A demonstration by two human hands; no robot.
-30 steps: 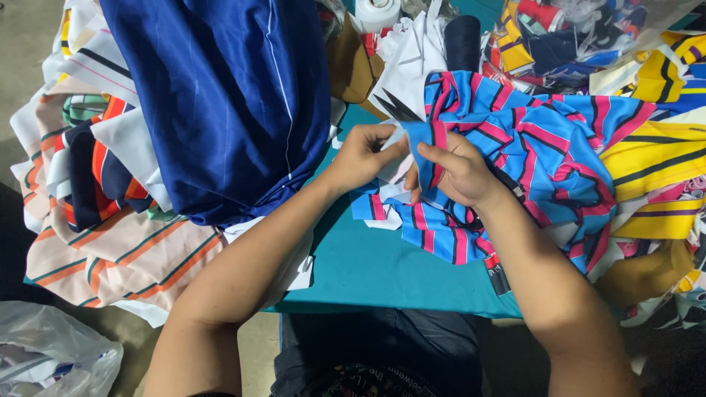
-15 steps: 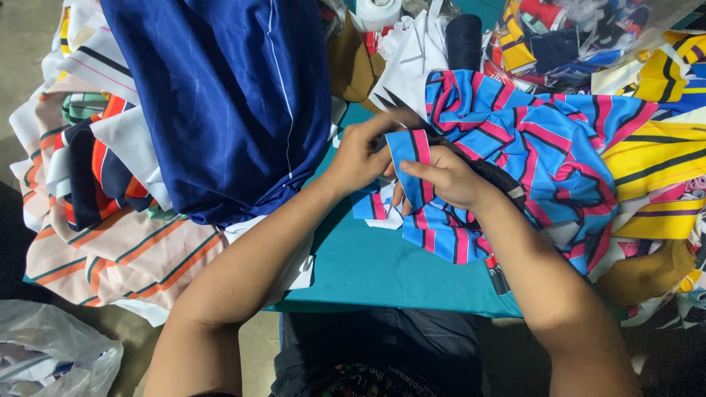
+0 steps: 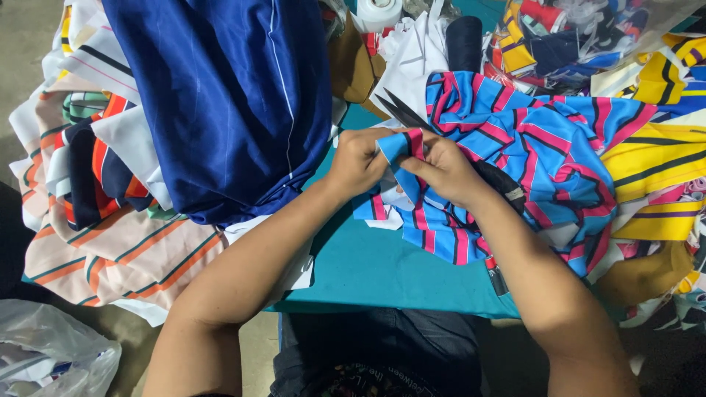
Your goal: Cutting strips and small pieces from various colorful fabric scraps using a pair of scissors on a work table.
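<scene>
The left hand (image 3: 358,160) and the right hand (image 3: 446,170) met over the teal desk (image 3: 375,268), both pinching a folded edge of the blue, pink and black striped fabric (image 3: 544,147). The left hand's fingers were clenched on the fold from the left side; the right hand's thumb and fingers gripped the same fold from the right, so the two hands sat almost touching. The strip held between them stood roughly upright in the view, its long axis running from the hands down toward the person's body, while the bulk of the striped fabric spread away to the right and up, bunched in loose folds over the desk.

A pair of dark scissors (image 3: 401,112) lay just above the hands, blades pointing up and to the left, with the handle end hidden under the right hand and the cloth; whether the right hand held them could not be told.

A large dark blue garment (image 3: 228,95) was heaped to the left, over a pile of white and orange striped cloth (image 3: 110,242). Yellow striped fabric (image 3: 654,158) lay at the far right, and a clear plastic bag (image 3: 51,360) sat on the floor at lower left.

Compared with a second before, the hands had drawn closer together, and the white scrap between them was now covered by the folded striped edge.
</scene>
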